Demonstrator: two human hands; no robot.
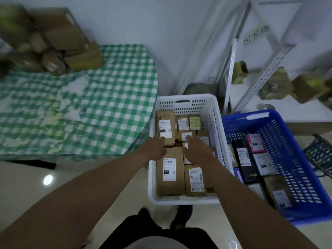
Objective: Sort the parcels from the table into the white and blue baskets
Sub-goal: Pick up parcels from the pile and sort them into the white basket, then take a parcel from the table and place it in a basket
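I read white basket (218,141): perforated plastic, smooth | blue basket (291,150): same plastic | parcels (170,175): matt brown cardboard, paper labels | tablecloth (100,97): checked cloth | floor (27,178): glossy tile | shelf rack (269,69): white painted metal

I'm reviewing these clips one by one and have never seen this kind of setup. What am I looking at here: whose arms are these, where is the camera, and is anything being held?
There is no machine here. One wide-angle camera sits on a person's head and looks forward and down, so the two bare arms reaching in from the bottom are the wearer's own. The left hand and the right hand both reach into the white basket on the floor, which is packed with brown cardboard parcels bearing labels. The fingers lie on or just over those parcels; whether either hand grips one cannot be told. To its right stands the blue basket with darker and pink packets. On the left is the table under a green checked cloth, with more unsorted boxes piled at its far corner.
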